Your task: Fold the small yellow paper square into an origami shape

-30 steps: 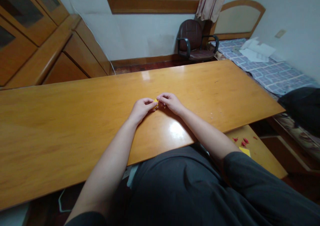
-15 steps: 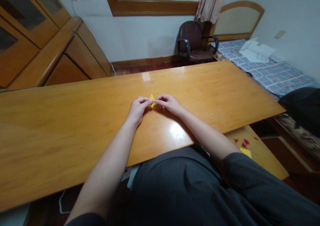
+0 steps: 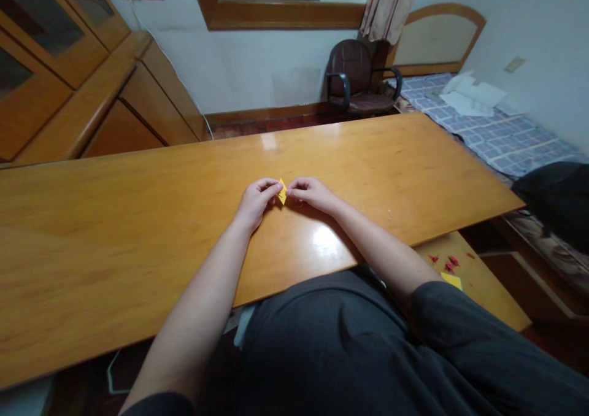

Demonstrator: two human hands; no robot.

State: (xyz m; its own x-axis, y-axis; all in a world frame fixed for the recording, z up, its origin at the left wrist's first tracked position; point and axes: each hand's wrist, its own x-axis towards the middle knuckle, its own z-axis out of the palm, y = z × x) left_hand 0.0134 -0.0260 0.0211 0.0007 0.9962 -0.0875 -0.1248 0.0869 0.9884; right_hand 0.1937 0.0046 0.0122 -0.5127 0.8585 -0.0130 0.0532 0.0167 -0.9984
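Observation:
A small folded piece of yellow paper [image 3: 281, 192] sits between my two hands, just above the wooden table [image 3: 138, 219]. My left hand [image 3: 256, 199] pinches its left side with curled fingers. My right hand [image 3: 311, 193] pinches its right side, thumb and forefinger pressed together. Both wrists rest on the tabletop near its middle. Most of the paper is hidden by my fingertips; only a small pointed part shows.
A lower wooden surface at the right [image 3: 473, 275] carries several small red folded pieces [image 3: 448, 262] and a yellow paper square [image 3: 451, 279]. Behind the table stand a dark armchair [image 3: 354, 75], wooden cabinets [image 3: 69, 78] on the left, and a bed [image 3: 497, 127] with white papers.
The yellow paper's point, hidden between my fingers a second ago, came into view, and my hands shifted slightly on the table while keeping hold of it.

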